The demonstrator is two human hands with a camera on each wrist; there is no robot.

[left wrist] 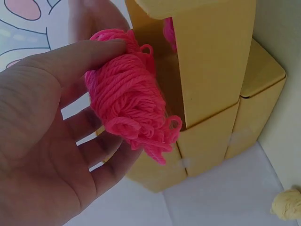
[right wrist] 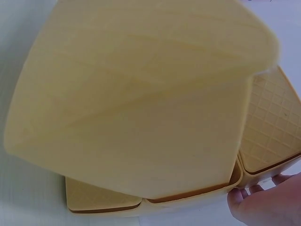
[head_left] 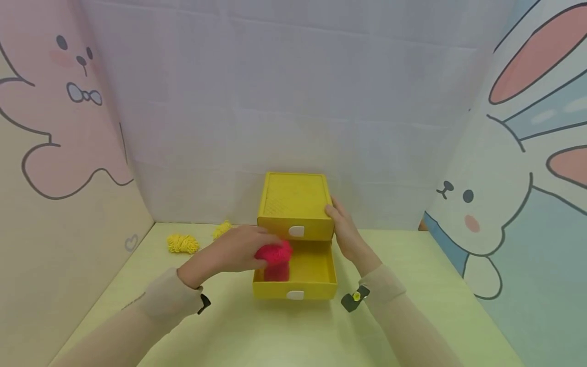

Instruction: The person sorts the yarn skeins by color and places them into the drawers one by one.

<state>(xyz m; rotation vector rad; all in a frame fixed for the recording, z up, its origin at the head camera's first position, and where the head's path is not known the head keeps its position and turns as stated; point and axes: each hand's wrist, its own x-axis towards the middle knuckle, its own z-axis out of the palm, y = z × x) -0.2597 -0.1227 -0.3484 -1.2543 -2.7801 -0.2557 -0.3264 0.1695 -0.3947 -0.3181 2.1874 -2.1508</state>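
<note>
Pink yarn (left wrist: 127,89) is held between the thumb and fingers of my left hand (head_left: 238,250), at the left side of a pulled-out lower drawer (head_left: 316,265). Another pink-red patch (head_left: 276,272) shows below it inside the drawer; whether it is a second skein I cannot tell. The drawer belongs to a yellow two-drawer unit (head_left: 297,196) with white handles, its upper drawer pushed in. My right hand (head_left: 347,232) rests against the unit's right side, thumb near the upper front edge. In the right wrist view, fingertips (right wrist: 282,179) touch the unit's edge.
A yellow skein (head_left: 182,243) lies on the table at the left, with a second yellow skein (head_left: 222,229) behind it, partly covered by my left hand. A white cloth wall (head_left: 293,112) stands behind; printed panels flank both sides.
</note>
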